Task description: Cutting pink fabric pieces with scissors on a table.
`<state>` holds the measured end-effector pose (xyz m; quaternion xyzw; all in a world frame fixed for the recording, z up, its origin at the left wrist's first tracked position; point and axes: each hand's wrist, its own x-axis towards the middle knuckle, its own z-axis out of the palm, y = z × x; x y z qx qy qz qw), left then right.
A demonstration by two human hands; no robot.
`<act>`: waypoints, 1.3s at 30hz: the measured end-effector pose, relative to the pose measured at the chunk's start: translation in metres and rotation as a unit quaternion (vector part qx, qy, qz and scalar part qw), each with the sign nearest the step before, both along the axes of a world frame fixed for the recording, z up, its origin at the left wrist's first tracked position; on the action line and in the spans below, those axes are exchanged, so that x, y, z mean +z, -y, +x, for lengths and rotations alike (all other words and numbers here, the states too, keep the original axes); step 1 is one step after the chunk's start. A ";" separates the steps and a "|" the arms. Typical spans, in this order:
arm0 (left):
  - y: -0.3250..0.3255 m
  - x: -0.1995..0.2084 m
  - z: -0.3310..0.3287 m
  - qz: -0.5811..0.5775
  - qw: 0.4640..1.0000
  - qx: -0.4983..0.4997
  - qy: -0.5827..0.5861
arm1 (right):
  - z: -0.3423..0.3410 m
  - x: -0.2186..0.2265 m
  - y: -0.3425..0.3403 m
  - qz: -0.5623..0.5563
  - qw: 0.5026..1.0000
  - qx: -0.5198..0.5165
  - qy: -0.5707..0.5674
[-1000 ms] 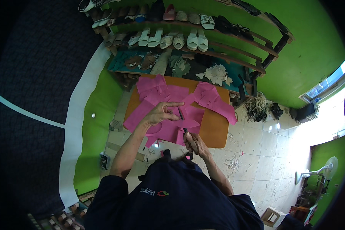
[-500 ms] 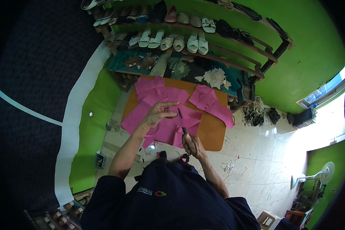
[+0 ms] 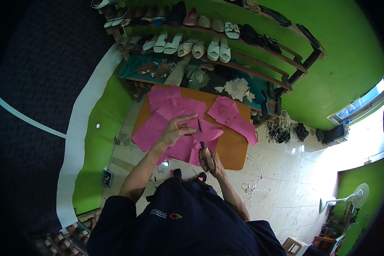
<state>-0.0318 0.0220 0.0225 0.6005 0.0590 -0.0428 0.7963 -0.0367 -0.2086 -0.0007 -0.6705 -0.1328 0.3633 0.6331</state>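
My left hand (image 3: pixel 178 130) is over the middle of the table, its thumb and fingers closed on a piece of pink sheet material (image 3: pixel 210 135). My right hand (image 3: pixel 211 162), near the table's front edge, grips dark, slim scissors (image 3: pixel 200 125). Their pointed blade rises past the pink piece, close to my left fingertips, and the piece covers part of the tool. The handles are mostly hidden in my fist. Beneath both hands, larger pink sheets (image 3: pixel 151 130) overlap on the orange-brown table (image 3: pixel 234 151). Another pink sheet (image 3: pixel 232 117) lies apart on the right side.
Behind the table, a low teal-topped bench (image 3: pixel 130 70) carries scraps, including a pale heap (image 3: pixel 238 88). Racks of shoes (image 3: pixel 219 49) rise above it. Offcuts (image 3: pixel 251 186) litter the tiled floor to the right. A white fan (image 3: pixel 360 196) stands at the far right.
My right hand and the scissors have shifted slightly left. The pink piece at the blade now curls up more. My left hand keeps nearly the same hold.
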 end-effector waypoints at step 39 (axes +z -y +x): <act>0.048 -0.008 -0.012 -0.060 0.974 0.217 0.004 | 0.000 -0.012 -0.020 -0.081 0.988 -0.124 0.036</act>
